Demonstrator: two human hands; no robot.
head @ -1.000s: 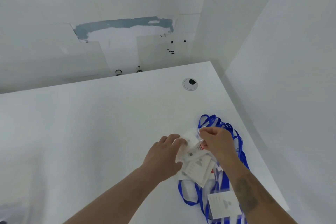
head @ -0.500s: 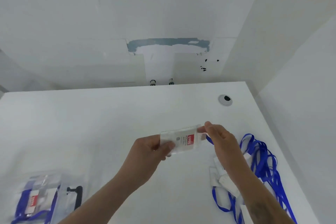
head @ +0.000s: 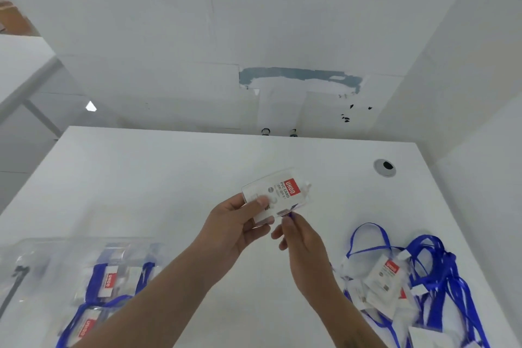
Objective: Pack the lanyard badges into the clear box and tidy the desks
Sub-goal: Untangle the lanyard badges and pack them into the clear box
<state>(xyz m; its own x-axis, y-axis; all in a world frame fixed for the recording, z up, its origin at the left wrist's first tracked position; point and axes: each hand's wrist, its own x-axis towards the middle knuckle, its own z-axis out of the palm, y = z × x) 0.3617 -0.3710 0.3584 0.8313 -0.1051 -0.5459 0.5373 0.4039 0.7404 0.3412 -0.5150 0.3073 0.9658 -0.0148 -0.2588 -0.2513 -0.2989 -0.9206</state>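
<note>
Above the white desk (head: 158, 178) I hold one clear badge holder (head: 282, 192) with a red and white card inside. My left hand (head: 240, 223) grips its lower left end. My right hand (head: 299, 237) pinches the blue lanyard strap at the badge's lower edge. A pile of blue lanyards with badges (head: 409, 277) lies on the desk at the right. The clear box (head: 56, 271) stands at the lower left with several badges and blue straps inside.
A round cable hole (head: 384, 167) sits near the desk's far right corner. White walls close in the desk behind and on the right. Another white desk (head: 19, 65) shows at the far left, across a gap.
The badge came up off the pile and tilted; my right hand slid from its right end to its lower edge. The view swung left, bringing the clear box into sight.
</note>
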